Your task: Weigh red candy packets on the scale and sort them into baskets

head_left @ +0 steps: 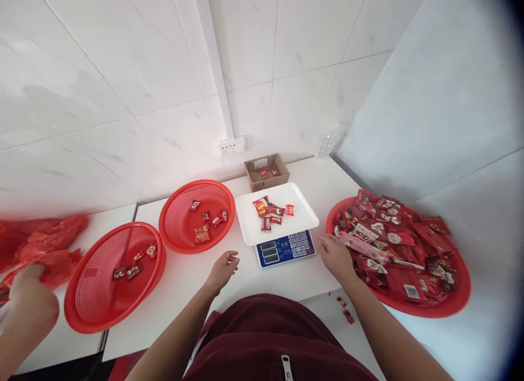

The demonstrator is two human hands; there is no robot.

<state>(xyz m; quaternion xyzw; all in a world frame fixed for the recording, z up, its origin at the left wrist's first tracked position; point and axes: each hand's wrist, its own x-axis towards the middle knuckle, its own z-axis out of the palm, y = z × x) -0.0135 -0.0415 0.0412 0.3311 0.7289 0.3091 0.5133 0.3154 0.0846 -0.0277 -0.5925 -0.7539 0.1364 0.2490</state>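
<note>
head view: right fingers [327, 241] near scale [284, 250] edge, left fingers [231, 255] across a gap.

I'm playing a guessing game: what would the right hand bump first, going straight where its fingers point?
The right hand would probably meet the scale first; I can't tell whether its tray or its keypad.

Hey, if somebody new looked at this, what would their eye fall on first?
Probably the heaped red basket at the right, piled with mostly red packets. Next, the blue scale in the middle, its white tray bearing several packets, with the right hand close beside it. Left of that, two red baskets hold only a few wrapped pieces each.
</note>
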